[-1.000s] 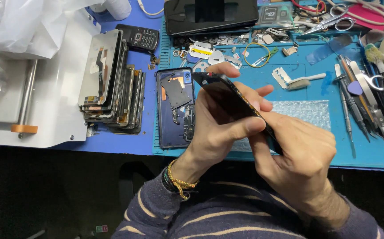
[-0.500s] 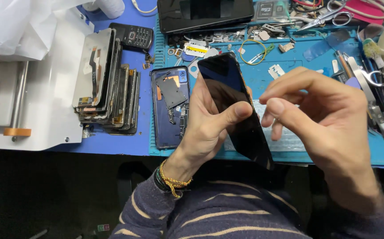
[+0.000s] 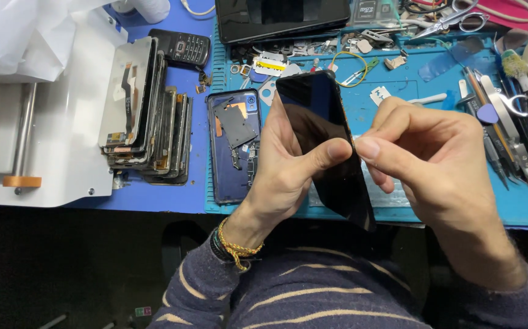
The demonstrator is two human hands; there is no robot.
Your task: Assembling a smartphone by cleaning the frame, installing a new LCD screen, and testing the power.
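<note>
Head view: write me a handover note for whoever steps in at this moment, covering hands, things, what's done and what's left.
Left hand: holds the black screen panel from behind, thumb across its glass, tilted above the blue mat.
Right hand: fingertips pinched at the panel's right edge, no tool in it.
Open phone body: flat on the mat left of the panel, insides exposed.
Stack of old panels: further left. Tweezers lie right.
Done: panel is off the body.
Left: likely fitting a panel and closing the phone; I cannot tell which panel this is.
</note>
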